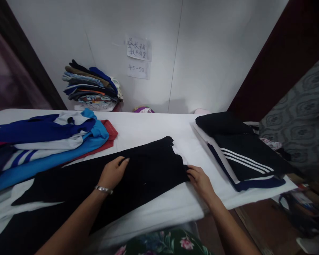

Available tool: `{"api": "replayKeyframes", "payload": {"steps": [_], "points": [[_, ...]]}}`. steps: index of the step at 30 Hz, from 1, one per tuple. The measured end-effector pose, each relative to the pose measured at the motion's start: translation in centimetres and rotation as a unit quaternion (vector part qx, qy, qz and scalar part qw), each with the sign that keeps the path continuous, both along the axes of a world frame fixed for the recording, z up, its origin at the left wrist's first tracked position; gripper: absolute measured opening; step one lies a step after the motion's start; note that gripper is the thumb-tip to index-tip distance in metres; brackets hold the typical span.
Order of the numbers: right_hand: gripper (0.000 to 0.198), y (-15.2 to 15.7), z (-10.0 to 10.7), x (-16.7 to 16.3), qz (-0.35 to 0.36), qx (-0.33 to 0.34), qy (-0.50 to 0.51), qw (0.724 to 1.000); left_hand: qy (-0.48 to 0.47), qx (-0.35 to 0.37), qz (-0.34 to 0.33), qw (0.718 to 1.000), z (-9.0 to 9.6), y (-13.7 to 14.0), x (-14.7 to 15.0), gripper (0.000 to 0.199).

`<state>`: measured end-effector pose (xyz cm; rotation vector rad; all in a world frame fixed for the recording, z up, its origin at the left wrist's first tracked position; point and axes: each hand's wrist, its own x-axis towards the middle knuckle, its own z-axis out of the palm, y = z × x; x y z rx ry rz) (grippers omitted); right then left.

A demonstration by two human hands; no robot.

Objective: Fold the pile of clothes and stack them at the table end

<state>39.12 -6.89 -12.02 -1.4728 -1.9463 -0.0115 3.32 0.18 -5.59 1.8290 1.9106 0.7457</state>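
Observation:
Black trousers (149, 166) lie spread lengthwise over the white table, the two legs toward the left and the wider, uneven waist end toward the right. My left hand (113, 173), with a silver bracelet on its wrist, is closed on the cloth near the upper edge, thumb and fingers pinching it. At the waist end, my right hand (200, 179) pinches the edge of the fabric between thumb and fingers. Part of the lower leg is hidden behind my left forearm.
Loose blue, white and red clothes (61, 134) are heaped on the left of the white table (149, 127). Folded dark garments with white stripes (239, 152) are stacked at the right. Behind the table rises a tall clothes pile (93, 86); paper notes (138, 58) hang on the wall.

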Motion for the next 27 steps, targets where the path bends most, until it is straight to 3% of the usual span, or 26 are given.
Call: {"api": "replayKeyframes", "payload": {"steps": [3,9,13,17,20,23,25,27], "points": [[0.024,-0.2,-0.7,0.2,0.003,-0.048,-0.039,0.998,-0.021,0.01,0.024,0.999,-0.1,1.3,-0.5,0.038],[0.033,-1.5,-0.5,0.5,0.003,-0.059,-0.055,0.997,0.114,-0.055,0.036,0.991,-1.5,2.1,-0.3,0.039],[0.056,-1.8,0.6,-0.7,-0.009,-0.037,-0.062,0.997,0.173,-0.065,0.043,0.982,-0.6,1.2,0.0,0.04],[0.055,-0.4,0.7,-2.5,0.025,-0.074,-0.108,0.991,0.223,-0.073,0.029,0.972,1.1,0.7,0.3,0.042],[0.051,0.9,0.2,-3.3,0.037,-0.122,-0.151,0.98,0.229,0.039,-0.018,0.972,2.1,0.3,1.3,0.041],[0.049,1.4,-0.2,-3.6,0.032,-0.132,-0.172,0.976,0.221,0.185,-0.128,0.949,2.2,0.0,2.8,0.043],[0.05,1.2,-0.2,-3.6,0.031,-0.13,-0.172,0.976,0.224,0.204,-0.192,0.934,1.4,0.1,3.7,0.045],[0.05,0.8,-0.3,-3.5,0.033,-0.13,-0.162,0.978,0.236,0.154,-0.211,0.936,-0.2,0.6,4.0,0.054]]}}
